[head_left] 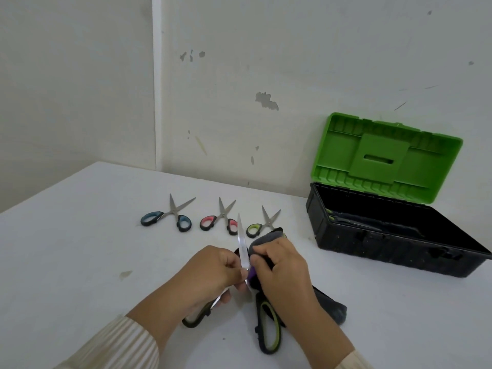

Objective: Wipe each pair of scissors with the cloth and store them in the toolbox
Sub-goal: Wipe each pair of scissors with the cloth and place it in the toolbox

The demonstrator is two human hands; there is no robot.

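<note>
Mid-wipe. Left hand [213,270] pinches the large scissors [267,328] near the pivot, blades spread. Right hand [282,270] grips the grey cloth [266,239] against one blade. Beyond on the table [80,235]: teal pair [170,217], pink pair [221,219] and small green pair [262,225], apparently still to do. Toolbox [386,243] far right, lid up, contents unclear.

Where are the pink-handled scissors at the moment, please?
In the head view, the pink-handled scissors lie open on the table, between the blue-handled scissors on their left and the small green-handled scissors on their right.
</note>
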